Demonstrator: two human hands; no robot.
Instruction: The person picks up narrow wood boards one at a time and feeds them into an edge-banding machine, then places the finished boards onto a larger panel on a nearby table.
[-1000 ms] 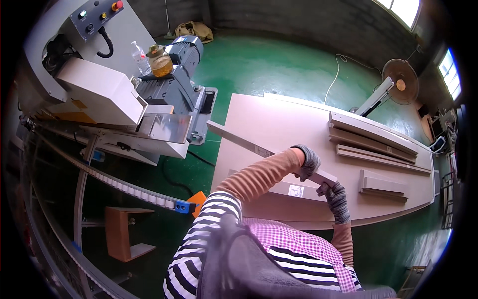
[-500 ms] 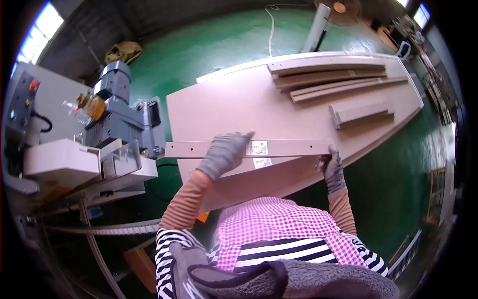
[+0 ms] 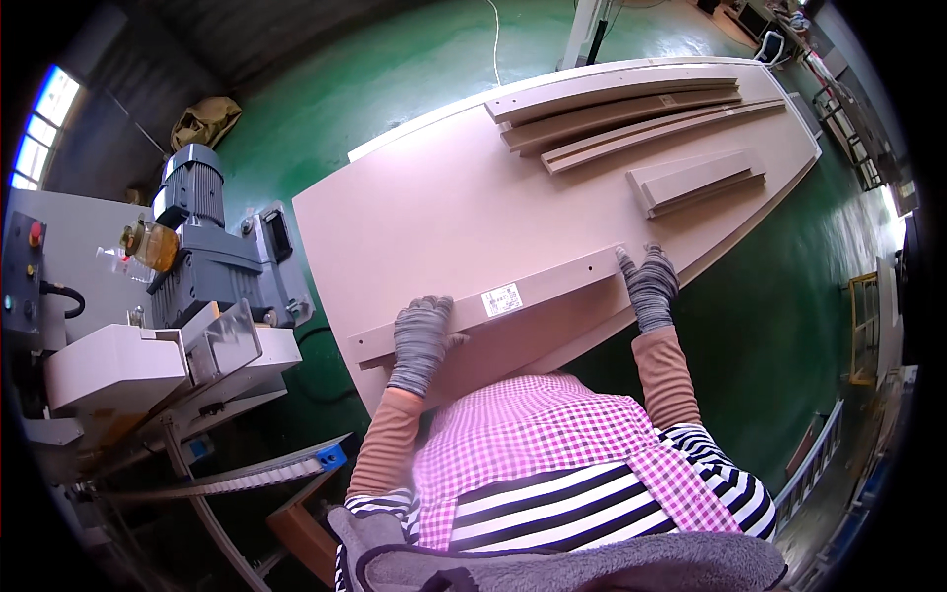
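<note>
A long pale-brown board strip (image 3: 547, 284) with a white label (image 3: 501, 300) and small holes lies aslant near the close edge of a stack of large panels (image 3: 414, 207). My left hand (image 3: 422, 340), in a grey knit glove, is closed over the strip near its left end, thumb on the near side. At the strip's right end is my gloved right hand (image 3: 651, 286). Its thumb touches that end, while the fingers stretch forward, apart from the thumb. Part of the strip's left end is hidden behind my left hand.
Several narrow board strips (image 3: 631, 113) lie at the far right of the panels, with a shorter pair of pieces (image 3: 695, 183) nearer me. A grey motor machine (image 3: 202, 247) with a jar (image 3: 153, 245) on it stands left. A pale post (image 3: 584, 35) rises behind the panels.
The strip's left end has swung toward me, so it now lies aslant. My left hand has moved left along it, and my right-hand fingers have straightened. The view has shifted too.
</note>
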